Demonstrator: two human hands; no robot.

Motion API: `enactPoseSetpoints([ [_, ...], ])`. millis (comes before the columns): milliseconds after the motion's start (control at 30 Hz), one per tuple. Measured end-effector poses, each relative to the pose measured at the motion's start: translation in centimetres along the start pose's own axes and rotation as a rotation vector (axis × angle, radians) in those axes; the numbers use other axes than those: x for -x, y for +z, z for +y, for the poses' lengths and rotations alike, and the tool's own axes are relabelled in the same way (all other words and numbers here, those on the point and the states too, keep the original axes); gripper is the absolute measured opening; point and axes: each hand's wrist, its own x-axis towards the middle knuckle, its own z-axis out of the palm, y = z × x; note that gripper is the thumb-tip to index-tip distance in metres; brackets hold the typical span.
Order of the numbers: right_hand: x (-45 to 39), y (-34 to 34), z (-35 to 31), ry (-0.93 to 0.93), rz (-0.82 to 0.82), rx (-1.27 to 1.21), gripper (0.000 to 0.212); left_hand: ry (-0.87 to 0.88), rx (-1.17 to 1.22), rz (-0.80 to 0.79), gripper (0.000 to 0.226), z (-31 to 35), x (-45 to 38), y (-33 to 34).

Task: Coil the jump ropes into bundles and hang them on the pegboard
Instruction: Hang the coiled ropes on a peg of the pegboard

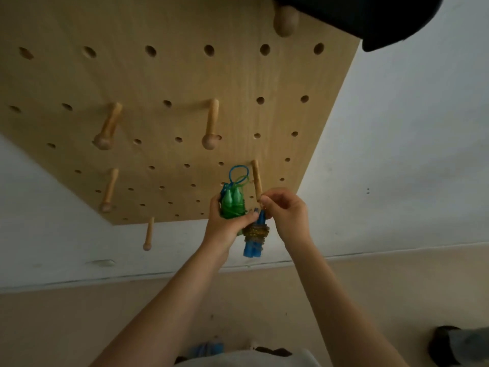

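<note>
The left hand (225,223) is wrapped around a green jump rope bundle (232,206), fingers curled round its coiled middle so the two green handles stand upward side by side. Just beside it, the right hand (284,210) has its fingertips pinched together at the end of a wooden peg (256,180), apparently on the hanging loop of a blue jump rope bundle (255,241), though the loop itself is too small to make out there. The blue bundle hangs below the two hands, bound round its middle by a yellowish wrap, its handles pointing down. Thin blue and green rope loops (238,176) stick up above the green bundle, close to the peg. The peg juts from the lower right part of the pegboard (172,83), which carries several other bare pegs. The likely risk is the loop missing or slipping off the peg's end, dropping the bundle to the floor; the loose loops of the two ropes sit so near each other that they could snag together, and a slack grip might let the green coil unwind.
</note>
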Motion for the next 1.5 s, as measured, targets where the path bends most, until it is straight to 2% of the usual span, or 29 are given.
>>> enactPoseSetpoints([
  [100, -0.8, 0.0, 0.1, -0.009, -0.039, 0.022, 0.006, 0.031, -0.035, 0.057, 0.071, 0.2, -0.6, 0.3],
  [233, -1.4, -0.4, 0.1, -0.022, -0.110, 0.058, 0.014, 0.048, -0.020, 0.118, 0.080, 0.3, -1.3, 0.2],
  [333, -1.7, -0.7, -0.1, 0.017, -0.152, -0.003, 0.012, 0.077, -0.057, 0.114, 0.088, 0.7, -1.8, 0.4],
  [500, -1.9, -1.1, -0.2, 0.157, -0.197, -0.186, 0.012, 0.113, -0.106, 0.119, 0.072, 1.0, -2.6, 1.0],
  [667, -1.8, -1.8, 0.3, 0.185, -0.238, -0.198, 0.004, 0.096, -0.070, 0.109, 0.079, 0.6, -2.8, 1.0],
  [767, -1.8, -2.2, 0.4, 0.183, -0.251, -0.187, 0.008, 0.080, -0.057, 0.094, 0.086, 0.4, -2.9, 0.9],
  [900, -2.1, -2.2, 0.3, 0.158, -0.243, -0.091, 0.014, 0.080, -0.065, 0.085, 0.093, 0.4, -2.9, 0.7],
  [1067, -2.5, -2.2, 0.3, 0.134, -0.234, -0.026, 0.009, 0.091, -0.047, 0.079, 0.083, 0.7, -2.9, 0.5],
  [1300, -2.6, -1.4, 0.1, 0.201, -0.226, -0.180, 0.005, 0.121, -0.029, 0.100, 0.076, 1.3, -3.0, 1.3],
  [1400, -3.0, -0.8, -0.3, 0.233, -0.160, -0.157, 0.017, 0.121, -0.016, 0.090, 0.076, 1.8, -3.1, 1.7],
  [1500, -3.8, 0.1, -0.9, 0.248, -0.091, -0.121, 0.014, 0.114, -0.009, 0.081, 0.076, 1.9, -2.7, 1.0],
])
